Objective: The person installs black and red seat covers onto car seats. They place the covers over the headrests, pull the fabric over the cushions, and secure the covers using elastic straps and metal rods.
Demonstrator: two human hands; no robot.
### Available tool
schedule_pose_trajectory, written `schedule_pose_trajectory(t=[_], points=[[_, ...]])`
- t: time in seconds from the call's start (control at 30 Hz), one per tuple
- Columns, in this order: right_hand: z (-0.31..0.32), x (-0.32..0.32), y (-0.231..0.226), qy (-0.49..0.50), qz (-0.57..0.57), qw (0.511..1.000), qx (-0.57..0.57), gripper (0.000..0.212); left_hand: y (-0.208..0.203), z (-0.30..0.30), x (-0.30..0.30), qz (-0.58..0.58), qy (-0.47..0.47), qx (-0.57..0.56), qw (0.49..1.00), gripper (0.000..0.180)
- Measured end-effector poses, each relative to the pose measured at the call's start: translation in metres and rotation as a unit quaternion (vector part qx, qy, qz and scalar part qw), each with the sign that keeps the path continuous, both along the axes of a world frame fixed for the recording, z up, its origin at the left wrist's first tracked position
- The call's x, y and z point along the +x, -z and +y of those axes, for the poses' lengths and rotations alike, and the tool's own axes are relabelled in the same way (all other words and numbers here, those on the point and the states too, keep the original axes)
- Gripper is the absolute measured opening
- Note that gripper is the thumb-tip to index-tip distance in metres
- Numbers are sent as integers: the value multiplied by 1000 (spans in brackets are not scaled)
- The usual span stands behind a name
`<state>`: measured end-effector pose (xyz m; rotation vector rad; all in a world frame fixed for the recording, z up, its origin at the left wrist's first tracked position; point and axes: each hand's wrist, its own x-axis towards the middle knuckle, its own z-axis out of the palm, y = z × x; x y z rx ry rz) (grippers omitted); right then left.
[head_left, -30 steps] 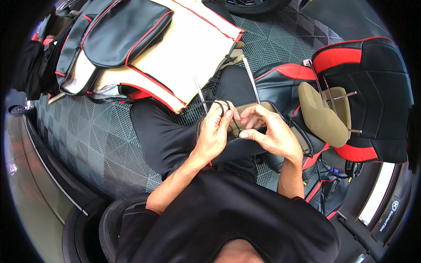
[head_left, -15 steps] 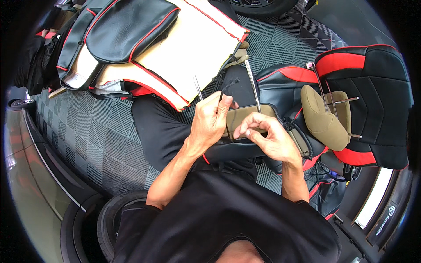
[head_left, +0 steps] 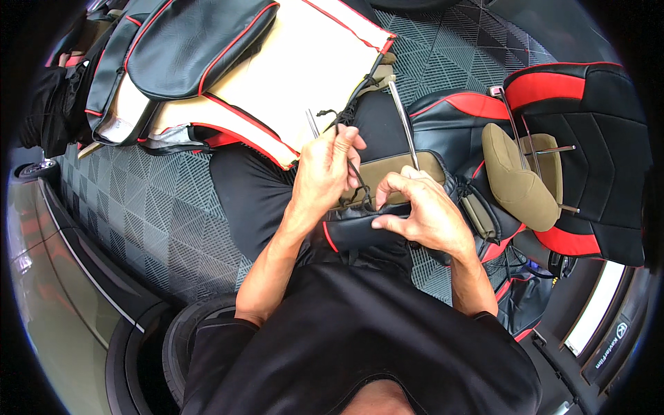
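Note:
A tan headrest (head_left: 394, 173) lies across my lap with its two metal posts (head_left: 403, 124) pointing away from me. A black cover with red piping (head_left: 360, 232) wraps around its near side. My left hand (head_left: 324, 169) is closed on a thin black cord (head_left: 357, 181), which runs down from the fingers to the cover's edge and has a loose end sticking up above the hand. My right hand (head_left: 427, 213) rests at the cover's edge beside the cord's lower end. Its thumb and index finger are apart, the other fingers curled.
Black seat covers with red trim and pale yellow backing (head_left: 297, 76) are piled at the far left. To the right stand a black-and-red seat cover (head_left: 581, 159) and another tan headrest (head_left: 517, 180). A car side (head_left: 62, 277) is at left, a tyre (head_left: 183, 339) near my left elbow.
My left hand has shifted slightly left and down, and the cord now stretches visibly to the cover edge. The right thumb and index finger have spread further apart.

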<state>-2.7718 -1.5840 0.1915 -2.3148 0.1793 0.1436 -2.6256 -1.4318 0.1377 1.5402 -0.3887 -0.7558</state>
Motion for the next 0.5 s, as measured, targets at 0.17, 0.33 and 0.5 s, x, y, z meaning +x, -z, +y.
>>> schedule_pose_trajectory(t=[0.17, 0.33, 0.5], points=[[-9, -3, 10, 77, 35, 988, 128, 25, 15, 11, 1, 44, -13, -66, 997, 54], [-5, -3, 10, 73, 20, 988, 136, 20, 23, 20, -11, 20, 12, -186, 982, 58], [5, -6, 6, 47, 18, 998, 37, 16, 25, 19, -18, 12, 41, -258, 965, 33]])
